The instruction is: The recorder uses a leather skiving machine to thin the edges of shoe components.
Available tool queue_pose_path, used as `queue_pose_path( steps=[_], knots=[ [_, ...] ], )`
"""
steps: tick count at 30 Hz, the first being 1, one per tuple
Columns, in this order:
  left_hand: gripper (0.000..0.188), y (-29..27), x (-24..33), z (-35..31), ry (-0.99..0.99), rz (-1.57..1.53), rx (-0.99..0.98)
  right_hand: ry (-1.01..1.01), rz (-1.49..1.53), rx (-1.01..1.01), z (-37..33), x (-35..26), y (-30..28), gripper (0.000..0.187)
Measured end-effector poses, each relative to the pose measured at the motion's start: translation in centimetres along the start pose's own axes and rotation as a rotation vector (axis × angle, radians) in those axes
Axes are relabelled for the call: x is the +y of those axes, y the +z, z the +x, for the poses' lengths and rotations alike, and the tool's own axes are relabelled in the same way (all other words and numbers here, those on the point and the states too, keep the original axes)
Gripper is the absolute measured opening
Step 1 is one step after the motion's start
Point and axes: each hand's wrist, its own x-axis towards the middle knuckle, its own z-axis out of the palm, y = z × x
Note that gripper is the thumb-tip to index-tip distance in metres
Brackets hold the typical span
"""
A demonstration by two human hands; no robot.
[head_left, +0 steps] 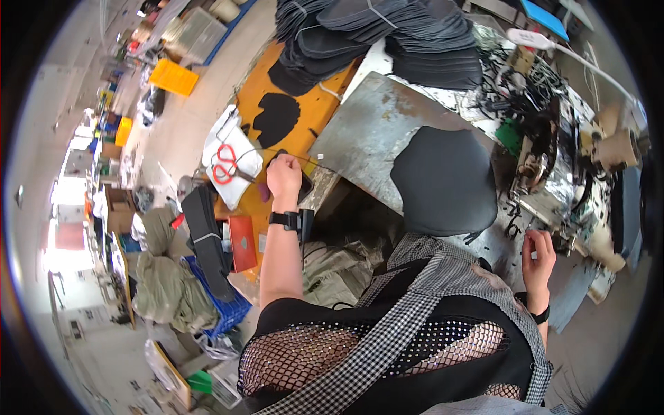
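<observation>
My left hand (284, 178) is closed over a flat dark object (306, 185) that looks like a phone, on the orange tabletop. Its fingertips hide whatever they grip. Red-handled scissors (224, 164) lie on a white bag just left of it. To the right, my right hand (538, 257) is held with loosely curled fingers, thumb apart, beside the sewing machine (553, 180); nothing shows in it. Between the hands a smooth black rounded panel (446, 181) rests on the metal plate (377, 114), near my body. A black cut piece (277, 119) lies beyond my left hand.
Bundled stacks of dark cut pieces (387, 28) stand at the far side. Tangled black scraps (526, 79) cover the table by the machine. At left are a red box (241, 243), a strapped dark bundle (206, 238) and a blue crate (230, 311). A lamp (531, 39) reaches in at right.
</observation>
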Motion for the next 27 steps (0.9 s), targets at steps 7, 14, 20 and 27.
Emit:
queue_pose_path(
  steps=[7,14,20,27],
  knots=[
    [0.010,-2.6,-4.9,-3.2,0.018,-0.035,0.356,-0.062,-0.039,-0.126,1.6,-0.4,1.2,0.013],
    [0.040,-8.6,-13.0,3.8,0.009,0.408,0.206,-0.084,-0.050,-0.182,2.0,-0.4,1.6,0.012],
    [0.042,-8.1,-13.7,5.5,0.011,0.352,-0.096,-0.104,-0.065,-0.195,1.3,0.0,1.9,0.010],
    [0.025,-6.6,-14.2,5.8,-0.006,0.232,-0.021,-0.061,-0.038,-0.232,1.0,-0.3,1.9,0.010]
  ],
)
